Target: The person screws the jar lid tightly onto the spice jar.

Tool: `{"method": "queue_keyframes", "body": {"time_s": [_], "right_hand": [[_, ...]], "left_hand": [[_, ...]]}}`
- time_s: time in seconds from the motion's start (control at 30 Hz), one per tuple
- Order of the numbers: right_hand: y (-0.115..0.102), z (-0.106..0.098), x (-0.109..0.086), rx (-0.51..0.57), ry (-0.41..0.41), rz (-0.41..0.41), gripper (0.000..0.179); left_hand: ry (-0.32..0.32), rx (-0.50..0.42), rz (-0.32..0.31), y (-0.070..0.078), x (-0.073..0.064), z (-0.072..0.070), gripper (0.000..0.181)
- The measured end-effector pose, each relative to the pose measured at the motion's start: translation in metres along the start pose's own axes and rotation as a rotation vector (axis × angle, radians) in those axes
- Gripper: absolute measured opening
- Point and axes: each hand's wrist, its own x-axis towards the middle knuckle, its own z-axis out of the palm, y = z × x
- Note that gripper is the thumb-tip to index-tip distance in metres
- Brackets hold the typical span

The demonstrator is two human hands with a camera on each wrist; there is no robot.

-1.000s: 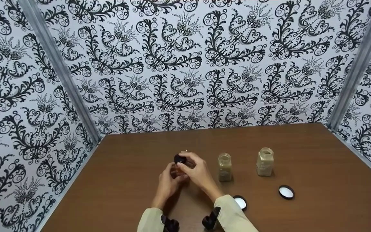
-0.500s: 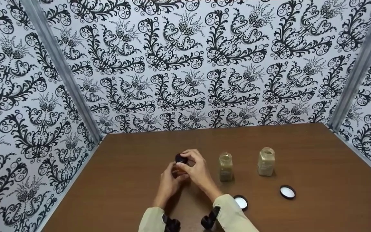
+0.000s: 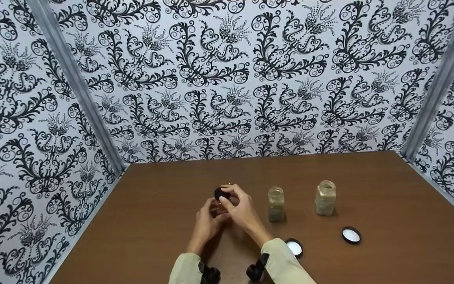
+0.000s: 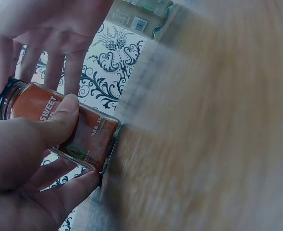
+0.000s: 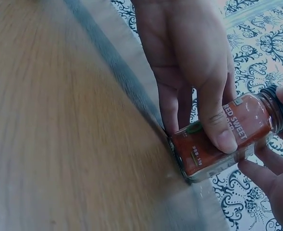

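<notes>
On the table (image 3: 152,193), left grip (image 3: 206,221) holds the RED SWEET jar (image 4: 89,128), right grip (image 3: 243,208) pinches its black lid (image 3: 219,193), still on; at their three o'clock, I see two glass jars (image 3: 276,209) uncapped.

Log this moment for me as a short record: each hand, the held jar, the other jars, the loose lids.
Left hand: grips the red jar, thumb across its side
Right hand: fingers on that jar's black lid
Held jar: label partly reads "RED SWEET"; lid on, tightness unclear
Other jars: middle jar and rightmost jar, both upright, uncapped, on the table
Loose lids: near lid by the right sleeve, far lid farther right; white insides up
</notes>
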Motion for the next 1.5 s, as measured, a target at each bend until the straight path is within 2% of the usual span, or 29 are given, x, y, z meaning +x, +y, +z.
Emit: {"method": "queue_keyframes", "body": {"time_s": [0.3,0.5,0.6,0.83,0.93,1.07,1.17,1.33,1.5], "right_hand": [[-0.0006,0.0017,0.0005,-0.045,0.041,-0.006,0.026],[-0.0018,-0.0006,0.0012,-0.071,0.035,0.038,0.047],[-0.0016,-0.0033,0.0006,-0.057,0.020,0.060,0.052],[0.0037,-0.0059,-0.0007,-0.032,-0.025,0.050,0.045],[0.0066,-0.0034,-0.0005,-0.020,-0.004,0.047,0.038],[0.0079,0.0008,-0.0013,0.058,0.019,0.066,0.036],[0.0074,0.0016,-0.0025,0.089,0.024,0.086,0.037],[0.0054,-0.0001,-0.0030,0.087,0.015,0.098,0.045],[0.0031,-0.0027,-0.0022,0.019,-0.003,0.070,0.050]], "left_hand": [[0.014,0.052,0.000,0.0012,-0.0015,0.0008,0.045],[0.013,0.048,-0.013,0.0004,-0.0006,0.0007,0.047],[0.005,0.052,-0.024,0.0015,-0.0005,0.0003,0.049],[0.025,0.047,-0.027,0.0028,-0.0003,0.0001,0.045],[0.026,0.049,0.001,0.0029,-0.0013,-0.0004,0.046],[0.026,0.053,0.025,0.0021,-0.0032,-0.0007,0.047],[0.027,0.044,0.018,0.0020,-0.0036,-0.0007,0.046],[0.029,0.053,0.011,0.0015,-0.0031,-0.0007,0.046],[0.028,0.068,0.001,0.0013,-0.0018,-0.0004,0.046]]}}
